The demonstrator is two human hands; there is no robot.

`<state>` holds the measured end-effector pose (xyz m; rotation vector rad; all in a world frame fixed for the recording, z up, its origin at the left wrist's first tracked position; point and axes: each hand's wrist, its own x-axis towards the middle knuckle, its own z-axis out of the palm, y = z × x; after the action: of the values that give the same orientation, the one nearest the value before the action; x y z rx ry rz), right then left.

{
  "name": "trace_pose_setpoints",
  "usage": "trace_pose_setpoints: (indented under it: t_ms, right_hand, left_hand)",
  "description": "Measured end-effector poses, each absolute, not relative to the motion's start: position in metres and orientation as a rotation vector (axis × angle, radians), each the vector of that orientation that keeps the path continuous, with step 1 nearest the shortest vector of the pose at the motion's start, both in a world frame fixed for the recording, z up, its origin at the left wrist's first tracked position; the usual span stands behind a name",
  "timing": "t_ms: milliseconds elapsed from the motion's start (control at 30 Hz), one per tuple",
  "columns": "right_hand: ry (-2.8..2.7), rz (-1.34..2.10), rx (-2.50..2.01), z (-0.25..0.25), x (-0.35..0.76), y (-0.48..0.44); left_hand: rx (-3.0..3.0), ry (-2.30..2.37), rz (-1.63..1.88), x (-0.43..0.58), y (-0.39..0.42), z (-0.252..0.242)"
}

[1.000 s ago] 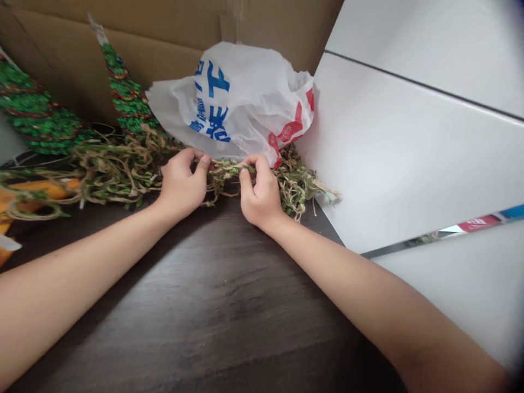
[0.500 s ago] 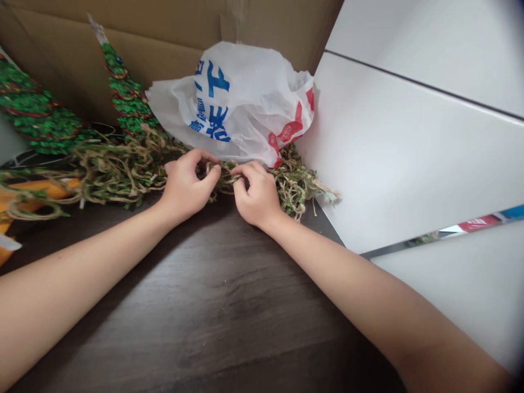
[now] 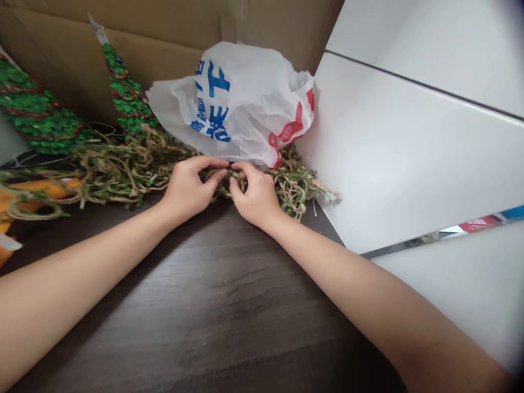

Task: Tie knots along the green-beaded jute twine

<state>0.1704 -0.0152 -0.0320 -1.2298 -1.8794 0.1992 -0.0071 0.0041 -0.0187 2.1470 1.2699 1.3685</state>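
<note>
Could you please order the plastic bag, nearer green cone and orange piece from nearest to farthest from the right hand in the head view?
From the right hand:
1. Plastic bag, just above it.
2. Nearer green cone, up left.
3. Orange piece, far left.

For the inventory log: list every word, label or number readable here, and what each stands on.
White plastic carrier bag: large blue Chinese characters, too creased to read.
Red band on that bag: small white print, too small to read.
Shiny red-and-blue printed strip: too blurred to read.
</note>
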Motion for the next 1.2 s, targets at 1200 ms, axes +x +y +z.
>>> trace_pose_setpoints:
  t_ms: [1200]
  right_hand:
    - [-1.879, 0.143, -1.235, -0.029, 0.17, -0.018]
  left_hand:
    - [2.292, 1.295, 1.358, -0.006, 0.002, -0.016]
